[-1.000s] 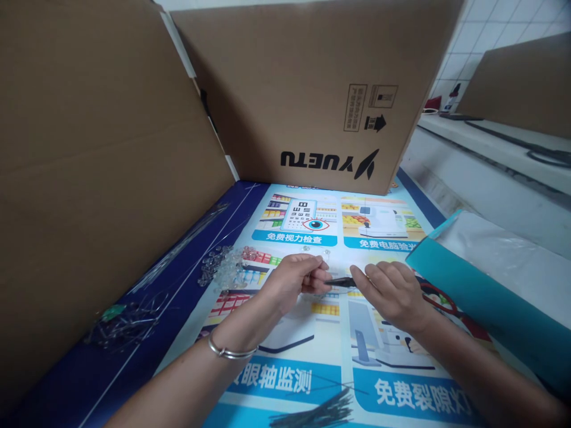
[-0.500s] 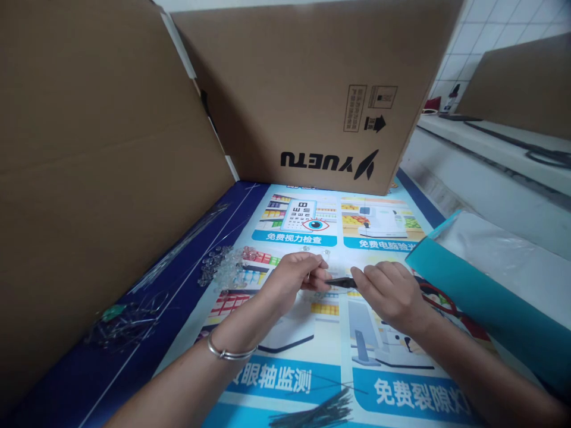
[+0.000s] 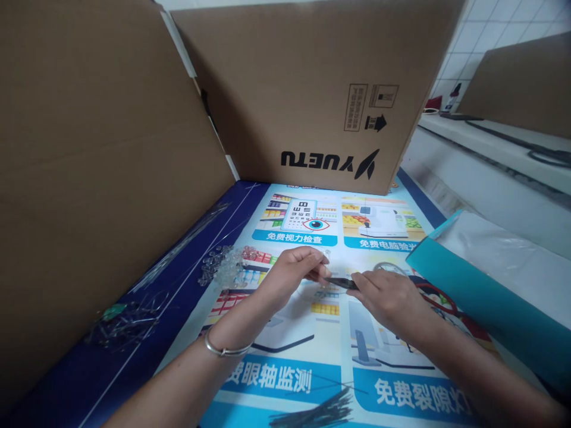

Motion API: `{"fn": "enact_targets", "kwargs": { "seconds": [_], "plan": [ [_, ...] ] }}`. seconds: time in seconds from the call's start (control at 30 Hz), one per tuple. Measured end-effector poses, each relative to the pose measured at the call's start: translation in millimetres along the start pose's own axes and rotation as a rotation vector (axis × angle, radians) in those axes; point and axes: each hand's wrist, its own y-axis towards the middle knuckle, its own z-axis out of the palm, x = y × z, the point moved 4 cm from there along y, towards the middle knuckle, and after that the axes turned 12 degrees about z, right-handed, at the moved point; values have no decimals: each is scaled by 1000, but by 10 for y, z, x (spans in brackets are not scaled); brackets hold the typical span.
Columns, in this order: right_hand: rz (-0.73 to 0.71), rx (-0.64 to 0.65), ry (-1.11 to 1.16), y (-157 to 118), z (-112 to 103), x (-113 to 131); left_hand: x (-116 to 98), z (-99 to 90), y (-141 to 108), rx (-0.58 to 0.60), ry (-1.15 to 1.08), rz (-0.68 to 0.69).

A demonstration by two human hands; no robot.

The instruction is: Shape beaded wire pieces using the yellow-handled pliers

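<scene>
My right hand (image 3: 387, 299) is closed round the handles of dark pliers (image 3: 341, 283), whose red handle end shows behind the hand. The plier tips point left and touch or nearly touch the fingertips of my left hand (image 3: 300, 268). That left hand is pinched, thumb against fingers, on something too small to make out. Clear beads (image 3: 227, 270) lie in a pile on the printed mat, left of my left hand. A bundle of dark wires (image 3: 319, 411) rests at the near edge.
Cardboard panels (image 3: 312, 89) stand at the back and left. A teal box (image 3: 491, 291) with a white inside is on the right. Thin clear pieces (image 3: 127, 321) lie on the blue strip at left. A ledge (image 3: 504, 142) at right holds a small bottle (image 3: 452, 98) and a cable.
My right hand has turned and shifted slightly down with the pliers. The fingers of my left hand have drawn in more closely and moved a little up.
</scene>
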Motion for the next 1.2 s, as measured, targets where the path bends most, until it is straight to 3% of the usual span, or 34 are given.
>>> {"fn": "enact_targets", "kwargs": {
  "seconds": [0.43, 0.83, 0.93, 1.1, 1.2],
  "plan": [
    [251, 569, 418, 84, -83, -75, -47, 38, -7, 176, 75, 51],
    [380, 901, 825, 22, -30, -113, -90, 76, -26, 266, 136, 62],
    [309, 776, 720, 51, -46, -102, -63, 45, -15, 200, 102, 25],
    [275, 252, 173, 102, -110, -112, 42, -91, 17, -40, 14, -114],
    [142, -8, -1, 83, -164, -45, 103, -110, 10, -140, -86, -174]
  ]
}}
